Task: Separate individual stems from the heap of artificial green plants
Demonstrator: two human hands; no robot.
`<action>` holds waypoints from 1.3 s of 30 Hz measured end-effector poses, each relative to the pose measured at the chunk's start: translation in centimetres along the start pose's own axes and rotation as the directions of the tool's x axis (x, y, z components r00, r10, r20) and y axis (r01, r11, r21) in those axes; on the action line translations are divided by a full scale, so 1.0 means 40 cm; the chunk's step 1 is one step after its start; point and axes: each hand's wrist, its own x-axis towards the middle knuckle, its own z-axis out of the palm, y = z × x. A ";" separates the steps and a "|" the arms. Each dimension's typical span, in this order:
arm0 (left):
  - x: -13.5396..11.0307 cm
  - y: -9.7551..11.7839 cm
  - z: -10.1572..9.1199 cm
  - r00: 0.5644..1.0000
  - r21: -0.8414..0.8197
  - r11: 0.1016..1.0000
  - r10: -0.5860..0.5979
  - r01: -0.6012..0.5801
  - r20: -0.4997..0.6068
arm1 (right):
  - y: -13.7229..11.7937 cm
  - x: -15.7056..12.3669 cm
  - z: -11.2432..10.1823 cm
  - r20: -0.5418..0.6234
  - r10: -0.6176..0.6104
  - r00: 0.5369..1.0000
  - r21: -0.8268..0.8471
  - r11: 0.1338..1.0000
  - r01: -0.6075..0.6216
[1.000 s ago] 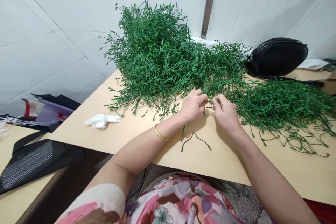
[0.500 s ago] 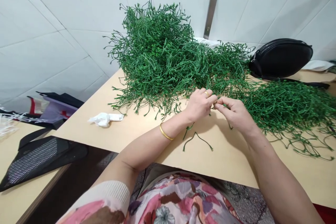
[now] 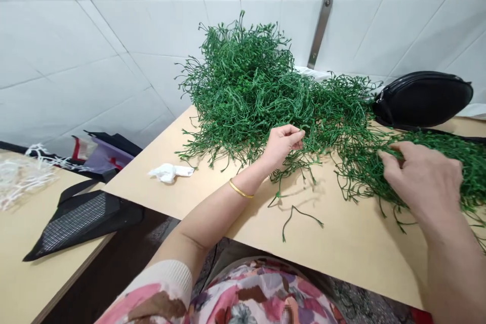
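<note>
A big heap of green plastic stems (image 3: 250,91) lies on the light wooden table (image 3: 341,243) against the tiled wall. My left hand (image 3: 281,144), with a gold bracelet and ring, is pinched on a green stem at the heap's front edge. My right hand (image 3: 423,179) has swung out to the right and rests on a second, flatter pile of green stems (image 3: 436,157), fingers curled into it. A single loose stem (image 3: 296,215) lies on the table below my left hand.
A black pouch (image 3: 423,98) sits at the back right by the wall. A crumpled white tissue (image 3: 169,172) lies on the table's left part. A lower table at left carries a black mesh bag (image 3: 76,220) and white plastic pieces (image 3: 23,174).
My hands were together, working one stem; now the right hand has moved away right onto the flat pile. The left hand stays pinched at the big heap. The view shifted slightly down and left.
</note>
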 end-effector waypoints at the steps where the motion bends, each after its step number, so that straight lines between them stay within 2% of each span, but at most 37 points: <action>1: -0.004 0.000 0.005 0.998 -0.061 0.997 -0.055 0.056 0.023 | 0.022 0.009 0.010 -0.018 0.024 1.000 -0.142 0.989 -0.027; 3: -0.009 -0.002 0.011 0.992 -0.125 0.984 -0.120 0.125 0.045 | 0.041 0.017 0.017 -0.027 0.030 0.999 -0.210 0.977 -0.035; 4: -0.010 -0.004 0.012 0.991 -0.138 0.981 -0.129 0.134 0.048 | 0.036 0.017 0.015 -0.028 0.016 0.999 -0.146 0.989 -0.020; 6: -0.012 -0.009 0.015 0.992 -0.145 0.982 -0.114 0.119 0.044 | -0.003 0.015 0.008 0.005 -0.058 0.998 0.155 0.986 0.056; 7: -0.013 -0.012 0.018 0.994 -0.145 0.984 -0.100 0.105 0.042 | -0.034 0.014 0.006 0.032 -0.103 0.994 0.362 0.928 0.084; 8: -0.016 -0.015 0.022 0.995 -0.146 0.985 -0.087 0.092 0.041 | -0.069 0.014 0.006 0.096 -0.146 0.985 0.554 0.830 0.069; 10: -0.022 -0.019 0.030 0.996 -0.153 0.985 -0.067 0.074 0.054 | -0.137 0.016 0.019 0.260 -0.246 0.934 0.817 0.571 -0.077; 12: -0.029 -0.021 0.037 0.994 -0.170 0.982 -0.068 0.082 0.083 | -0.186 0.018 0.047 0.346 -0.347 0.872 0.912 0.344 -0.225; 14: -0.034 -0.023 0.040 0.988 -0.191 0.974 -0.096 0.119 0.125 | -0.206 0.017 0.081 0.364 -0.371 0.855 0.925 0.248 -0.286; 18: -0.033 -0.030 0.034 0.967 -0.195 0.959 -0.170 0.207 0.189 | -0.183 0.012 0.132 0.339 -0.309 0.889 0.923 0.290 -0.251; 22: -0.026 -0.039 0.028 0.962 -0.187 0.953 -0.208 0.240 0.175 | -0.165 0.007 0.138 0.314 -0.238 0.919 0.919 0.318 -0.232; 25: -0.023 -0.046 0.028 0.967 -0.182 0.958 -0.193 0.222 0.166 | -0.178 0.002 0.130 0.294 -0.217 0.931 0.931 0.286 -0.228; 29: -0.024 -0.053 0.031 0.979 -0.127 0.980 -0.130 0.151 0.157 | -0.192 -0.004 0.130 0.305 -0.279 0.911 0.944 0.216 -0.250; 31: -0.025 -0.053 0.032 0.985 -0.065 0.993 -0.085 0.096 0.150 | -0.190 -0.004 0.135 0.322 -0.285 0.903 0.934 0.254 -0.252; 34: -0.028 -0.049 0.032 0.983 -0.031 0.998 -0.047 0.053 0.175 | -0.181 0.000 0.142 0.303 -0.261 0.916 0.915 0.350 -0.202; 39: -0.034 -0.045 0.034 0.966 -0.045 0.985 -0.152 0.165 0.211 | -0.178 0.000 0.152 0.206 -0.186 0.961 0.889 0.446 -0.104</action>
